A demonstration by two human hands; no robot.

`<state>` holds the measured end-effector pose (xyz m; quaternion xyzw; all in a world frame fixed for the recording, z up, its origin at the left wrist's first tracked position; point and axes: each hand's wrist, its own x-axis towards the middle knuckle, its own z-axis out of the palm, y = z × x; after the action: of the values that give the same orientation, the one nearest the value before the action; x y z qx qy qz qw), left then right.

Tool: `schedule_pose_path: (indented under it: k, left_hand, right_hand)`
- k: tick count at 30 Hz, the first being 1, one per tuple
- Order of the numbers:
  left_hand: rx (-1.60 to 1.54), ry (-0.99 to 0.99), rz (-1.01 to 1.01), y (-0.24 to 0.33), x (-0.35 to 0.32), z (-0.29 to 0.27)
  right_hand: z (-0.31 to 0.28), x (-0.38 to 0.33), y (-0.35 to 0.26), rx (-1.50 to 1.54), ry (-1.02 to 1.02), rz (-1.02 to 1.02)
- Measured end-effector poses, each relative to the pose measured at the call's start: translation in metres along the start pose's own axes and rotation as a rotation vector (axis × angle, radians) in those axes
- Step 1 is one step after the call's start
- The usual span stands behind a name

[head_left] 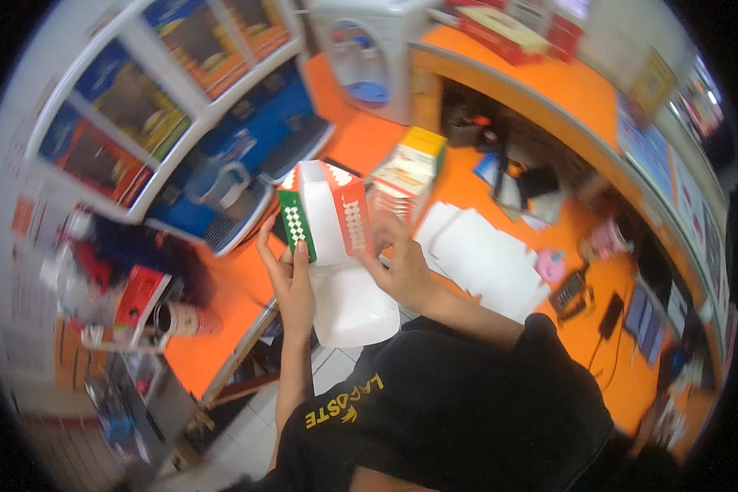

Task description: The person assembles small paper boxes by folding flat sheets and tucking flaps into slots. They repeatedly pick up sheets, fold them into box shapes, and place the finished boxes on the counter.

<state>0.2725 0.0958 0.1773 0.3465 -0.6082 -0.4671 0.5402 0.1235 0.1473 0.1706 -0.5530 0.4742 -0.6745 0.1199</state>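
Between my two hands is an open cardboard takeaway box [354,223] with red and green patterned sides and a white inside. My left hand [291,283] grips its green side, with the thumb on the pattern and fingers behind. At the red side, my right hand [406,266] has its fingers bent against the cardboard edge. A white panel with rounded corners [357,310] hangs below the box, toward me; it looks joined to it. Just beyond my right hand lies a stack of printed flat cartons [402,176] in white, red and yellow, partly hidden by that hand.
White paper sheets [488,262] lie on the orange counter [615,369] at right, near a card terminal [570,293] and a pink round item [550,265]. At left stand a clear jug [221,184] and stacked paper cups [190,320]. A water dispenser [365,61] is at the back.
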Motion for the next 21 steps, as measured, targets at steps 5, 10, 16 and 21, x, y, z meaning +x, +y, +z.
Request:
schedule_pose_path:
  k: [5,10,16,21]
  left_hand:
    - [0.070,-0.521,-0.194,-0.012,0.014,0.057]
    - [0.145,-1.034,-0.060,-0.040,-0.016,0.109]
    - [0.411,-1.282,0.128,-0.072,-0.021,0.166]
    - [0.070,-1.253,0.141,-0.038,-0.028,0.183]
  right_hand:
    - [-0.077,-0.063,-0.008,-0.662,-0.111,0.213]
    - [-0.137,-0.109,-0.025,-0.763,0.322,0.245]
    - [-0.172,-0.135,-0.044,-0.741,0.459,0.363]
    - [-0.175,-0.144,-0.050,-0.518,0.524,0.827]
